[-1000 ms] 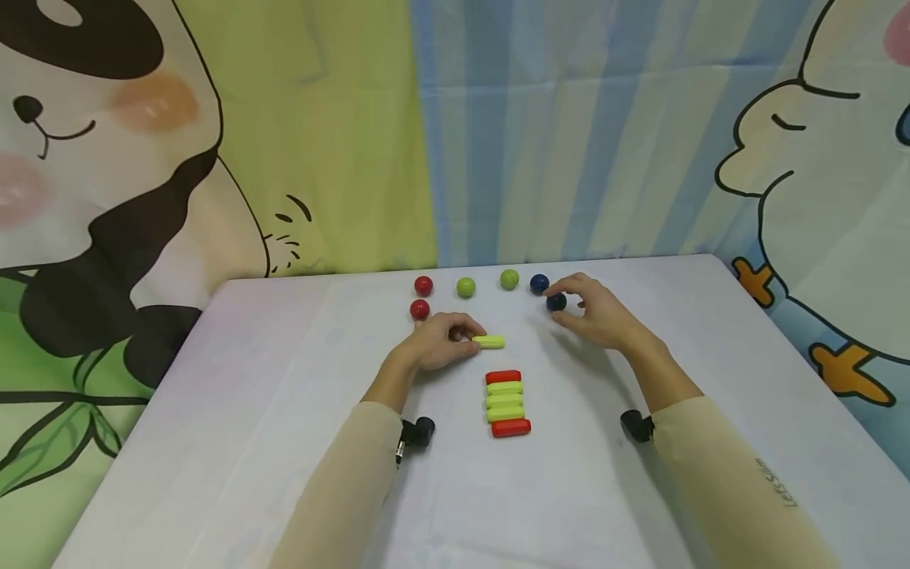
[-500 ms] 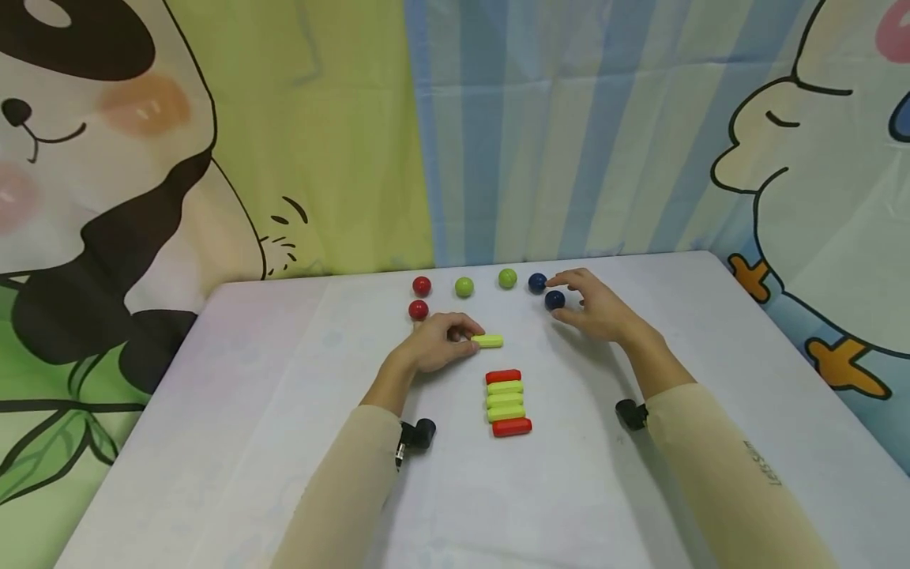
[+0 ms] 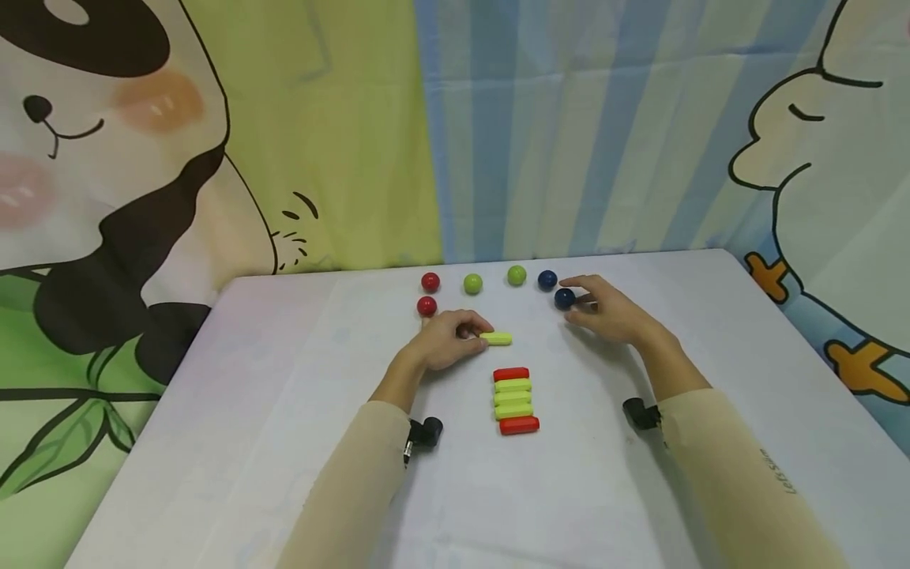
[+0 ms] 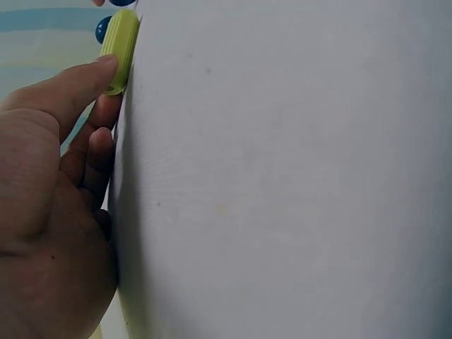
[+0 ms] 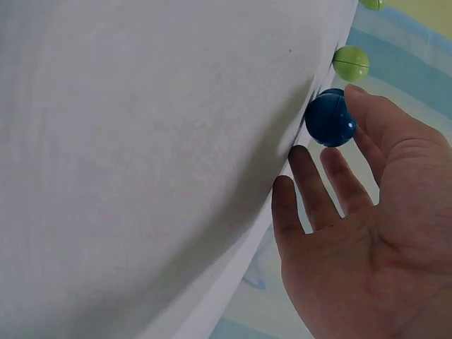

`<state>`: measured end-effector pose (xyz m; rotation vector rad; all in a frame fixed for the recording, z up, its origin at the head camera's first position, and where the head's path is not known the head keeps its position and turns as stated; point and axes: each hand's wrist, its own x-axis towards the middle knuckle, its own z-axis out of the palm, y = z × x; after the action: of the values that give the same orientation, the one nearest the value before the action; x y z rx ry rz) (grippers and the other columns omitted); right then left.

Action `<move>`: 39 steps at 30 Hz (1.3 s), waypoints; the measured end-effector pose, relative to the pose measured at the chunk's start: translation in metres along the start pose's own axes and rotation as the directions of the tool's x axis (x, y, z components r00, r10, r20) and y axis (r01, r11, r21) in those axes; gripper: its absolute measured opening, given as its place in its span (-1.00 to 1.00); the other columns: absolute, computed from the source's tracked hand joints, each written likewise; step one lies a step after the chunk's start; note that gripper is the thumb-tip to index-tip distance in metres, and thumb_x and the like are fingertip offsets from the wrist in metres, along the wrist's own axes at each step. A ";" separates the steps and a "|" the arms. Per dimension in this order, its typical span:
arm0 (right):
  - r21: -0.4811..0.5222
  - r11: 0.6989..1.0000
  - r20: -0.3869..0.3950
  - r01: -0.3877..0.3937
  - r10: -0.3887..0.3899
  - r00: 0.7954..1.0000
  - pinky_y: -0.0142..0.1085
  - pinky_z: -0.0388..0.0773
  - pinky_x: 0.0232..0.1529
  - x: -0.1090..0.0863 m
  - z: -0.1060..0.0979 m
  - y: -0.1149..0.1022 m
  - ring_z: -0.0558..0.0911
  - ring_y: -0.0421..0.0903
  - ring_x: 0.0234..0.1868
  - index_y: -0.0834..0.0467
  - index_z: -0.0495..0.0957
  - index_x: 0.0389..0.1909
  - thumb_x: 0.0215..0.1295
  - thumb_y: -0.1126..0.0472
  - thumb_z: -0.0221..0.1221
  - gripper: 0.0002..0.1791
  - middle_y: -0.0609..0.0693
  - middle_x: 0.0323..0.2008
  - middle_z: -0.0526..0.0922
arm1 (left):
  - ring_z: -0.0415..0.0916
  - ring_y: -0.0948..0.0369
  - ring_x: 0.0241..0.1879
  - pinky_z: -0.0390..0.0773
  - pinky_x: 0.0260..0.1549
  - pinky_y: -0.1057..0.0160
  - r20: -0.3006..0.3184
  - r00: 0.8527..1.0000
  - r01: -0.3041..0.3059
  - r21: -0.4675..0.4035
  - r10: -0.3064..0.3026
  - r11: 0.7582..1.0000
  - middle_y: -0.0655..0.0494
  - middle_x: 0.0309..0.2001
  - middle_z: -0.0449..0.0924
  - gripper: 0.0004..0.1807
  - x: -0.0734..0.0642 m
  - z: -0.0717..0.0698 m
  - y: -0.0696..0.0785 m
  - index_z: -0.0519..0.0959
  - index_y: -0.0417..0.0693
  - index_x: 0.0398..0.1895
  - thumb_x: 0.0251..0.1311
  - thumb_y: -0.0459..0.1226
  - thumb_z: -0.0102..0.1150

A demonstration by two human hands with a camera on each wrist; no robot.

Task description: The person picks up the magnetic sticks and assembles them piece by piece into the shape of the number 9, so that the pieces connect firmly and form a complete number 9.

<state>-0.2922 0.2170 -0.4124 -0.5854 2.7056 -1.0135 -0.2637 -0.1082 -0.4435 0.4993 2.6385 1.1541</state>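
Observation:
My left hand point(image 3: 446, 340) pinches one end of a short yellow ridged stick point(image 3: 498, 338), low over the table. The left wrist view shows the thumb lying against the stick point(image 4: 122, 53). Beyond it, my right hand point(image 3: 611, 312) is spread beside the nearer dark blue ball point(image 3: 565, 299), index finger behind and thumb in front. In the right wrist view the thumb tip overlaps the edge of that blue ball point(image 5: 329, 119); whether it touches cannot be told. A second dark blue ball point(image 3: 547, 280) sits just behind.
Two green balls point(image 3: 516, 275) and two red balls point(image 3: 426, 306) continue the curved row leftward along the back of the white table point(image 3: 284, 442). In front lies a column of sticks: a red one point(image 3: 511, 373), several yellow ones point(image 3: 513, 398), another red one point(image 3: 519, 425). Printed cloth hangs behind.
My right index finger and thumb have spread slightly away from the nearer blue ball. My left hand keeps its pinch on the yellow stick. The head view has shifted a little.

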 end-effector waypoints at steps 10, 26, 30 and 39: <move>-0.021 0.997 -0.011 -0.068 0.068 0.998 0.16 0.26 0.44 0.000 0.005 0.002 0.39 0.24 0.41 0.17 0.41 0.39 0.44 0.23 0.22 -0.47 0.21 0.38 0.43 | 0.45 0.17 -0.05 0.44 0.04 0.17 0.002 1.000 0.001 -0.003 -0.001 1.000 0.26 -0.09 0.61 -0.79 0.000 0.002 0.002 0.70 0.27 0.01 0.35 -0.17 0.32; 0.000 1.000 0.028 -0.008 0.008 1.000 0.16 0.30 0.42 -0.001 0.002 -0.006 0.44 0.20 0.39 0.12 0.48 0.36 0.44 0.25 0.25 -0.50 0.19 0.33 0.52 | 0.44 0.16 -0.03 0.42 0.05 0.17 0.007 1.000 0.016 0.017 -0.016 1.000 0.23 -0.08 0.60 -0.78 0.004 -0.001 0.006 0.69 0.24 0.04 0.36 -0.14 0.31; 0.023 1.000 0.042 0.011 -0.012 0.999 0.16 0.40 0.34 -0.004 0.002 -0.011 0.50 0.22 0.33 0.11 0.49 0.34 0.44 0.22 0.26 -0.53 0.18 0.26 0.58 | 0.44 0.17 -0.05 0.39 0.04 0.17 0.004 1.000 0.022 0.034 -0.022 0.999 0.24 -0.10 0.60 -0.78 0.004 -0.001 0.006 0.69 0.25 0.03 0.35 -0.14 0.31; -0.021 0.999 0.070 0.036 -0.034 0.997 -0.05 0.52 0.04 -0.004 0.011 -0.024 0.56 0.07 0.05 0.07 0.51 0.23 0.39 0.15 0.33 -0.56 0.10 0.09 0.61 | 0.44 0.17 -0.04 0.34 0.10 0.11 0.012 1.000 0.016 0.053 -0.016 0.998 0.24 -0.09 0.60 -0.77 0.004 -0.003 0.004 0.69 0.25 0.05 0.36 -0.12 0.30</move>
<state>-0.2783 0.1954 -0.4046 -0.6619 2.6585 -0.9538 -0.2670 -0.1061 -0.4390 0.4927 2.6633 1.0755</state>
